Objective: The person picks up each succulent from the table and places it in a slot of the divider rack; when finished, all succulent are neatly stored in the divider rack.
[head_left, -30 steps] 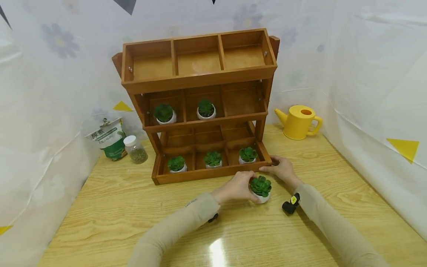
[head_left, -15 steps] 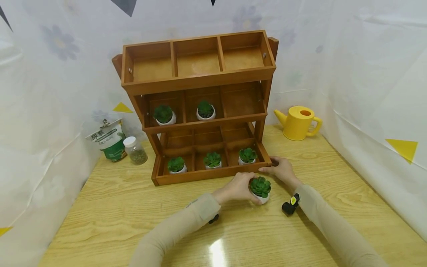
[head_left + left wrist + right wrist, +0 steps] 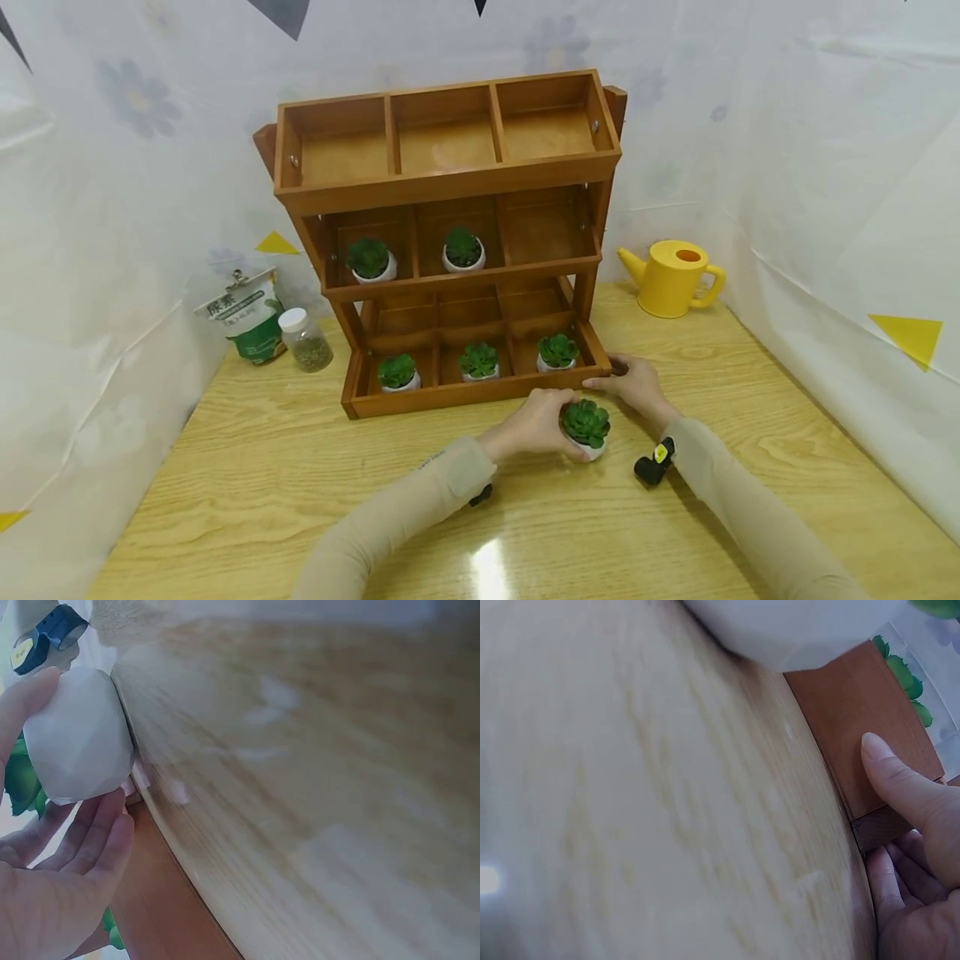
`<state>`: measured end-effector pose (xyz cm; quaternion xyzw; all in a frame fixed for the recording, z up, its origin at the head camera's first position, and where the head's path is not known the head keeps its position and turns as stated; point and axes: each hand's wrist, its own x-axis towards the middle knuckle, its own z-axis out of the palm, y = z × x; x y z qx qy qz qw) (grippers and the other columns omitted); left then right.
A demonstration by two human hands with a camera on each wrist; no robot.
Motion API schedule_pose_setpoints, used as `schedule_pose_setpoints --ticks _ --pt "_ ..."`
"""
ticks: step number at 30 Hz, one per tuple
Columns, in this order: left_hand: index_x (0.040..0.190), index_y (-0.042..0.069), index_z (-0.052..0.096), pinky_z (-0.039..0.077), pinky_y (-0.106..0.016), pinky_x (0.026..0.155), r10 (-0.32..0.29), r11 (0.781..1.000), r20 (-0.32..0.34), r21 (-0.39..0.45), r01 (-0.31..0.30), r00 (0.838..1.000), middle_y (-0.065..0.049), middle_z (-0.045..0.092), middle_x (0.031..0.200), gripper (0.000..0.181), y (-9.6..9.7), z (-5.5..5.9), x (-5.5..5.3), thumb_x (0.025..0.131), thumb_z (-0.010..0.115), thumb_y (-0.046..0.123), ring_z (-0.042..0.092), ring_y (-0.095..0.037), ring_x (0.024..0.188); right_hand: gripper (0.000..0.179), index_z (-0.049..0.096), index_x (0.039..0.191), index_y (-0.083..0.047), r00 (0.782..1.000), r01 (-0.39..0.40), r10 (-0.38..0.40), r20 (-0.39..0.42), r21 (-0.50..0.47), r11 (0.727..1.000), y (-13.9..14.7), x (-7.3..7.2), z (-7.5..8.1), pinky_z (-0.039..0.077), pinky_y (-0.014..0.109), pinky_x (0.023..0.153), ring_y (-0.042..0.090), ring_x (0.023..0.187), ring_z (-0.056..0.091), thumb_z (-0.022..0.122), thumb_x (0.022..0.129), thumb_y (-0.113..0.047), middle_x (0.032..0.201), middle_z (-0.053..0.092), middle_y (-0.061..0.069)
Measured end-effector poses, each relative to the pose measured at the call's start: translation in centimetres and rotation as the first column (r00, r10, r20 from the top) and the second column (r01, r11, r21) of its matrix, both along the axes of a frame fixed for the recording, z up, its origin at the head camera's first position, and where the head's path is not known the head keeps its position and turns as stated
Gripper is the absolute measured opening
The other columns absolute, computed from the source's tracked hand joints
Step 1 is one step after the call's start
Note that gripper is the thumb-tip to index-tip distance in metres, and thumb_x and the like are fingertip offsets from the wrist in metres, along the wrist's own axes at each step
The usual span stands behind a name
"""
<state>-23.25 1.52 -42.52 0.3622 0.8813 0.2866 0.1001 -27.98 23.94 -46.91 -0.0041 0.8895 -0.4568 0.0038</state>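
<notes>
My left hand [image 3: 534, 423] grips a small succulent [image 3: 587, 422] in a white pot, in front of the shelf's right end. In the left wrist view thumb and fingers span the faceted white pot [image 3: 82, 739]; whether its base touches the table I cannot tell. At the lower right corner of the three-tier wooden shelf [image 3: 480, 400], my right hand [image 3: 636, 387] holds the bottom tray. Its thumb presses the front board [image 3: 855, 742] in the right wrist view, with the fingers round the end. Potted succulents stand in the bottom tray [image 3: 557, 351] and the middle tray [image 3: 463, 248].
A yellow watering can [image 3: 672, 279] stands right of the shelf. On the left are a clear jar [image 3: 306, 342] with a white lid and a green-white bag [image 3: 253, 321] closed by a clip. White patterned sheeting rises around the wooden table [image 3: 300, 483].
Nearly nothing differs. Both hands keep their places and their holds, and the whole head view shifts by only a few pixels.
</notes>
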Motion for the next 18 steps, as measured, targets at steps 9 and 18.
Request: schedule_pose_setpoints --ticks 9,18 --pt "0.120 0.010 0.061 0.048 -0.013 0.077 0.010 0.999 -0.061 0.045 -0.007 0.998 -0.001 0.066 0.107 0.066 -0.29 0.28 -0.10 0.066 0.088 0.038 0.059 -0.004 0.090 0.084 0.049 0.138 -0.001 1.000 -0.002 0.002 0.001 -0.014 1.000 -0.25 0.01 0.08 0.042 0.052 0.101 0.038 0.121 0.052 0.079 0.074 -0.047 0.134 0.055 0.023" --pt "0.119 0.011 0.061 0.049 -0.017 0.078 0.064 0.984 -0.141 0.172 -0.039 0.988 0.000 0.065 0.107 0.064 -0.92 0.90 -0.20 0.067 0.087 0.039 0.059 -0.009 0.092 0.066 0.050 0.136 0.004 0.999 -0.020 0.021 -0.046 0.012 1.000 -0.21 -0.02 0.07 0.045 0.051 0.097 0.042 0.118 0.054 0.076 0.083 -0.027 0.130 0.056 0.027"
